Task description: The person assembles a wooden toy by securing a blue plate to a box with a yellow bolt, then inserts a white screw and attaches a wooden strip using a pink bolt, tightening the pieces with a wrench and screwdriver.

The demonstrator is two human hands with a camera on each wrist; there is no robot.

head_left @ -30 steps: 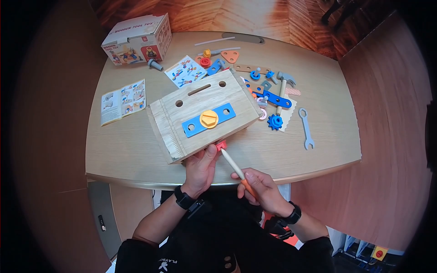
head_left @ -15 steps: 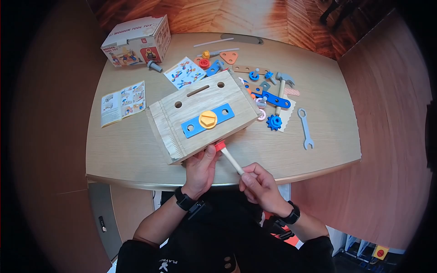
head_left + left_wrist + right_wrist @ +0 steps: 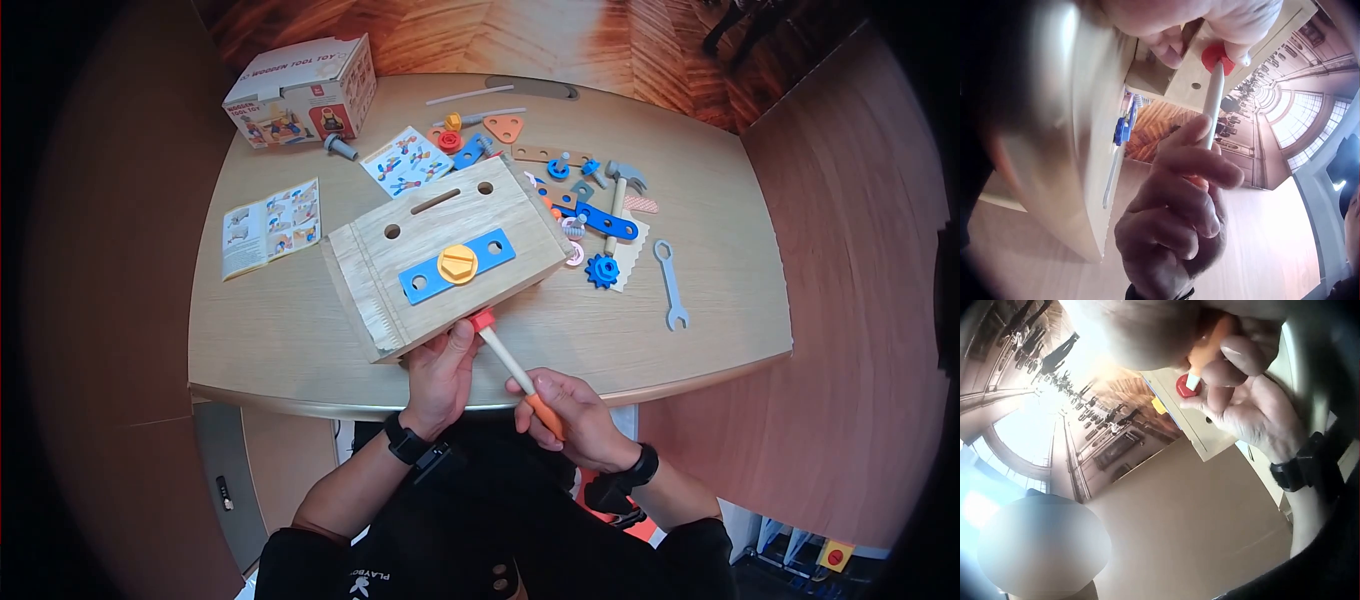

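A wooden toy toolbox stands tilted at the table's front, a blue strip fixed on its face by a yellow slotted bolt. My left hand grips its near lower edge, with the thumb beside a red bolt head on the box's near side. Some left fingers are hidden beneath the box. My right hand holds a toy screwdriver by its orange handle. The screwdriver's pale shaft slants up to the left, its tip at the red bolt head.
Toy parts lie behind and right of the box, among them a hammer, a blue gear and a grey wrench. To the left are an instruction leaflet, a picture card, a grey bolt and a carton.
My right hand first turned and covered the orange handle, then turned back so that the handle shows again. The screwdriver's tip stayed at the red bolt; box and left hand hardly moved.
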